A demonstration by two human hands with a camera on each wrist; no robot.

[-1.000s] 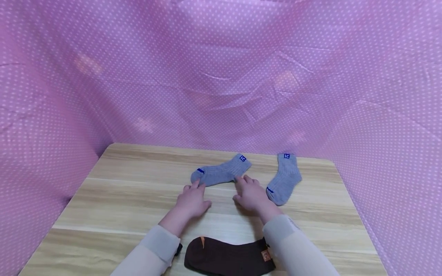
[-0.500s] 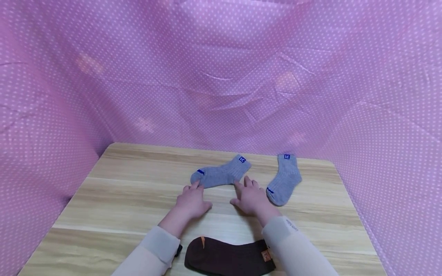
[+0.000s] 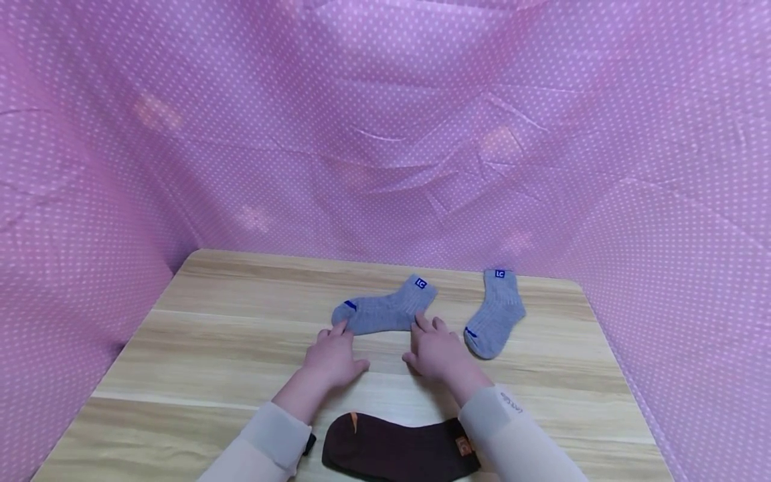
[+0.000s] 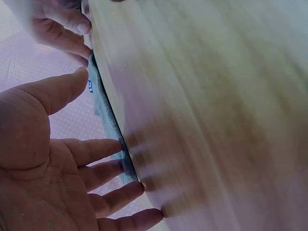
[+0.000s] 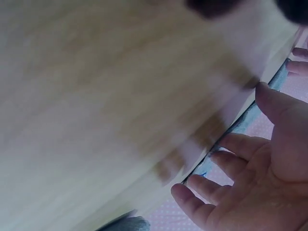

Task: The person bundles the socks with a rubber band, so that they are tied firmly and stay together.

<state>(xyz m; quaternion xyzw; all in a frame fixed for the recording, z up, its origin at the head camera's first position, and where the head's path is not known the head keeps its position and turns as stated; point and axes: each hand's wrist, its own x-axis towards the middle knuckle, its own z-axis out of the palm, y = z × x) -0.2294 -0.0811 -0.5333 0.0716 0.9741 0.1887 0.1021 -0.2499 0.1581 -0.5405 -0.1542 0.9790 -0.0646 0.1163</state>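
Observation:
A grey-blue sock (image 3: 385,312) with a blue label lies flat near the middle of the table, toe to the left. My left hand (image 3: 332,357) touches its toe end with the fingertips; in the left wrist view the fingers (image 4: 103,175) are spread and nearly straight. At the heel and cuff side, my right hand (image 3: 438,348) touches the sock with fingers extended, and the right wrist view shows these fingers (image 5: 240,144) spread along the sock's edge (image 5: 245,120). Neither hand curls round the cloth.
A second grey-blue sock (image 3: 495,314) lies just right of my right hand, cuff toward the back edge. Dark brown socks (image 3: 400,448) with an orange label lie near the front, between my forearms. Pink dotted cloth (image 3: 385,134) surrounds the wooden table (image 3: 211,335).
The middle sock has slid slightly toward me, its cuff end turning a little down, with both hands at its near edge. The other socks have stayed put.

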